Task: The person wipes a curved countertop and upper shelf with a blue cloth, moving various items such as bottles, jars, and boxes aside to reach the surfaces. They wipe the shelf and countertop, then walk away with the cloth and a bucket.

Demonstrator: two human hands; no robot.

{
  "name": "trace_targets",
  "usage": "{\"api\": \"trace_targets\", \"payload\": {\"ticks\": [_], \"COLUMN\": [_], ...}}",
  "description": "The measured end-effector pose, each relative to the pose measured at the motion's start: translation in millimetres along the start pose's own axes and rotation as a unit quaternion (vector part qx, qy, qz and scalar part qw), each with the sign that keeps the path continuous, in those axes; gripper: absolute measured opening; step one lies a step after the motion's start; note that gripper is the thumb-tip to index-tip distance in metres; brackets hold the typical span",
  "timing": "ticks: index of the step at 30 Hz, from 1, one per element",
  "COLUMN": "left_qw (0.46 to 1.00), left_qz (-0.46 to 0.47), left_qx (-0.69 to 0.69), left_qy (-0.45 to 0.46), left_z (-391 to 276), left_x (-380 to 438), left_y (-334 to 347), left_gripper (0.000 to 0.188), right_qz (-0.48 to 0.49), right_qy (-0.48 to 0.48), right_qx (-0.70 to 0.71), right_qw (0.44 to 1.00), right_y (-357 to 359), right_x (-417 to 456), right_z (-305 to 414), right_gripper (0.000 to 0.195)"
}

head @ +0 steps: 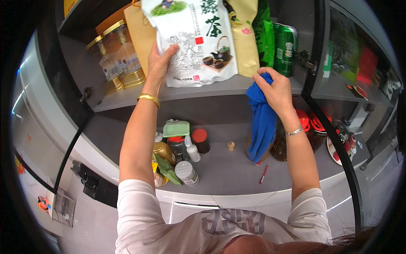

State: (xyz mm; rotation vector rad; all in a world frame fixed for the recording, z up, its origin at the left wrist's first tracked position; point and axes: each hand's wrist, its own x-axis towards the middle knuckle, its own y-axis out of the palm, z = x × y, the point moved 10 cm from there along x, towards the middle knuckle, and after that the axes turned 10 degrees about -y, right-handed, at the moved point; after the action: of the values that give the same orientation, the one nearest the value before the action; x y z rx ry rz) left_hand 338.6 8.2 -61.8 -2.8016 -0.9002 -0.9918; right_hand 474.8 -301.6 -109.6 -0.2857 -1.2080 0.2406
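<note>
My left hand grips the left side of a white tea pouch, which bears writing and a printed teapot with cups. The pouch is at the front of the upper cabinet shelf. At the right, my right hand pinches a blue cloth that hangs down past the shelf edge. Behind the pouch stand a tan paper bag and a pale yellow pouch. A green foil pouch and green cans are nearest my right hand.
Clear jars with gold lids stand left on the shelf. The counter below holds a grey-lidded canister, a white spray bottle, a red-lidded jar and a red pen. A black-framed glass door stands at right.
</note>
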Motion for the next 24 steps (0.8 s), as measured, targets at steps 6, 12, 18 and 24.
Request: {"api": "trace_targets", "payload": {"ticks": [6,12,18,24], "left_qw": [0.973,0.930,0.890,0.939], "left_qz": [-0.106,-0.165,-0.140,-0.103], "left_qx": [0.206,0.298,0.380,0.248], "left_qy": [0.003,0.138,0.210,0.215], "left_z": [12.4,-1.3,-31.1,-28.3], "left_x": [5.8,-13.1,-56.8,-145.0], "left_y": [-13.2,-22.3,18.2,-17.1], "left_gripper": [0.097,0.088,0.092,0.053], "right_qz": [0.048,0.073,0.081,0.081], "right_qy": [-0.023,-0.057,-0.039,-0.063], "right_qx": [-0.124,-0.151,-0.172,-0.137], "right_qw": [0.991,0.984,0.981,0.985], "right_y": [-0.3,16.4,6.9,7.7], "right_x": [4.8,5.7,-1.2,-2.3], "right_z": [11.9,20.5,7.5,2.3], "right_gripper": [0.023,0.022,0.027,0.032]}}
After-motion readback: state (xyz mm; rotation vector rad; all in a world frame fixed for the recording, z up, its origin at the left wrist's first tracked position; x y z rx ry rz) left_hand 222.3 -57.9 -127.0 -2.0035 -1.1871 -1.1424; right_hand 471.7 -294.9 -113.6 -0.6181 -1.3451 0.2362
